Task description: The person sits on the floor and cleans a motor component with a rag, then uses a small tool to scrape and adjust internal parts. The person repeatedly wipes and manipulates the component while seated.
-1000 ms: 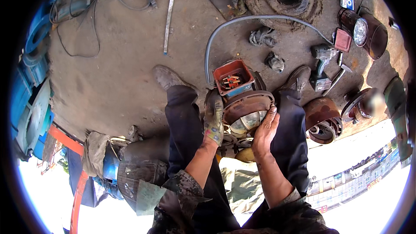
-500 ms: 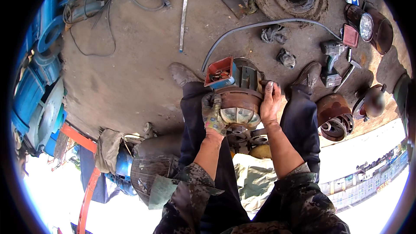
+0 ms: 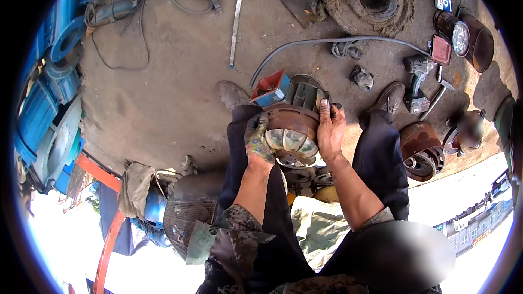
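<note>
Between my knees stands an electric motor (image 3: 293, 122) with a rusty band, a pale ribbed end turned toward me and dark cooling fins on its far part. An open terminal box (image 3: 271, 91), red inside and blue outside, sits on its far left side. My left hand (image 3: 259, 140), in a dirty patterned glove, is closed round the motor's left side. My bare right hand (image 3: 331, 130), its fingers blackened, grips the right side of the rusty band. The motor's underside is hidden.
To the right lie a cordless power tool (image 3: 418, 81), a hammer (image 3: 437, 98) and a rusty round housing (image 3: 418, 149). A thick hose (image 3: 321, 42) curves beyond the motor. Farther off is a dirt-caked ring (image 3: 370, 0). Blue metal parts (image 3: 41, 122) are piled at left.
The motor has shifted slightly left and tilted, and its terminal box has turned so more blue outer wall shows. Both hands have moved with it, still gripping its sides.
</note>
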Demonstrator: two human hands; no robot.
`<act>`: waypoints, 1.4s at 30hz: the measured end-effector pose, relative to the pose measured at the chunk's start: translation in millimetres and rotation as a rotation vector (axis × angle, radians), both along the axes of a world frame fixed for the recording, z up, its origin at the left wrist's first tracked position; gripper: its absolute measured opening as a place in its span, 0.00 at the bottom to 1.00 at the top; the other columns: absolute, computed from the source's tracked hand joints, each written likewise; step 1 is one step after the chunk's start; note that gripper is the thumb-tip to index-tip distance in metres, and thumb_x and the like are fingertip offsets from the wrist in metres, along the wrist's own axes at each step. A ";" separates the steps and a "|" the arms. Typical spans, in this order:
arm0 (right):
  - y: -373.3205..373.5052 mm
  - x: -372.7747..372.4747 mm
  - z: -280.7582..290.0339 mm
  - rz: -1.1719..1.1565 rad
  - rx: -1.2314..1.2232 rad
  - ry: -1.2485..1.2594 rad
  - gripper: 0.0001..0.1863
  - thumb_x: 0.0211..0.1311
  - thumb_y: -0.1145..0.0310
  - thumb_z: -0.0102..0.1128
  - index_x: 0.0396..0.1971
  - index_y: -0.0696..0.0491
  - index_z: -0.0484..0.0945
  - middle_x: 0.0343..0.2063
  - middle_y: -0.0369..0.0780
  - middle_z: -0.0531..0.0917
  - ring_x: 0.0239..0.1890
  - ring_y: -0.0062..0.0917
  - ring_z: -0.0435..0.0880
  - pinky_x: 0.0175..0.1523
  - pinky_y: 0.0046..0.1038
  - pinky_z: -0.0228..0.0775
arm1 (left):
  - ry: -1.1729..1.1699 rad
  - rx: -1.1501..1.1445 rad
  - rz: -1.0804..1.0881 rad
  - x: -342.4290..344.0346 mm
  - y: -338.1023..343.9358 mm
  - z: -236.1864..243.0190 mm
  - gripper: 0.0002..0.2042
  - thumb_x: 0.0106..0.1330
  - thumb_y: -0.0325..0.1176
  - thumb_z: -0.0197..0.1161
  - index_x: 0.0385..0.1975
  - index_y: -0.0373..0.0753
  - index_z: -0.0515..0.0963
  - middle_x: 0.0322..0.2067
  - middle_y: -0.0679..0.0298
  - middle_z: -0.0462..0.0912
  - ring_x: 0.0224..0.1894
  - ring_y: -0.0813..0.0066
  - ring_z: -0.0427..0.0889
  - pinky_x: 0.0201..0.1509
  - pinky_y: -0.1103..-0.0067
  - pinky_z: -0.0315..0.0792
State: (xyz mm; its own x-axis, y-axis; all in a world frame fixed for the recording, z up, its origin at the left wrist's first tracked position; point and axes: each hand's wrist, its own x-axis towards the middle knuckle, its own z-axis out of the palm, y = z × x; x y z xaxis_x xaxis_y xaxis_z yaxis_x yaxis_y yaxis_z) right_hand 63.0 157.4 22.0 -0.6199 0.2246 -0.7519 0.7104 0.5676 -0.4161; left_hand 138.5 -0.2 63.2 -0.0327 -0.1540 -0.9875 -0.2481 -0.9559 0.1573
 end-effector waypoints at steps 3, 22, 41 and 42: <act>8.5 -24.5 -0.9 0.065 0.021 -0.056 0.34 0.76 0.41 0.64 0.36 0.65 0.85 0.36 0.53 0.81 0.40 0.48 0.80 0.49 0.43 0.72 | 0.086 -0.053 0.058 1.2 15.6 2.9 0.13 0.83 0.35 0.60 0.61 0.39 0.78 0.55 0.59 0.86 0.54 0.62 0.89 0.55 0.61 0.89; 28.9 -36.3 -28.6 -0.008 -0.015 -0.149 0.32 0.74 0.44 0.68 0.32 0.66 0.85 0.34 0.50 0.84 0.38 0.41 0.84 0.49 0.41 0.73 | 0.029 -0.116 0.174 -27.2 41.6 7.8 0.12 0.83 0.33 0.61 0.59 0.37 0.79 0.53 0.60 0.86 0.52 0.63 0.89 0.55 0.65 0.89; 31.1 -48.0 -23.5 0.133 -0.063 -0.082 0.30 0.78 0.48 0.66 0.29 0.66 0.82 0.29 0.52 0.79 0.34 0.40 0.79 0.44 0.42 0.69 | 0.115 0.157 0.188 -10.6 23.1 -2.8 0.19 0.84 0.42 0.59 0.64 0.37 0.77 0.59 0.54 0.86 0.58 0.60 0.88 0.58 0.59 0.89; 27.1 -48.7 -19.4 0.142 -0.056 -0.088 0.30 0.77 0.49 0.66 0.28 0.66 0.82 0.28 0.52 0.78 0.33 0.39 0.78 0.43 0.42 0.69 | 0.085 0.178 0.160 -3.7 21.2 -6.9 0.18 0.84 0.41 0.60 0.64 0.37 0.77 0.59 0.54 0.86 0.58 0.60 0.88 0.57 0.59 0.89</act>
State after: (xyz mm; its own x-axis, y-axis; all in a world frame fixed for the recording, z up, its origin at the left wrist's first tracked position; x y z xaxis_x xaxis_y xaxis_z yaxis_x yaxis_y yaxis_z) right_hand 14.4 184.5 2.7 -0.5738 0.0960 -0.8133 0.6598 0.6425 -0.3897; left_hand 134.8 21.0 56.3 -0.1064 0.0125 -0.9942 -0.0849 -0.9964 -0.0034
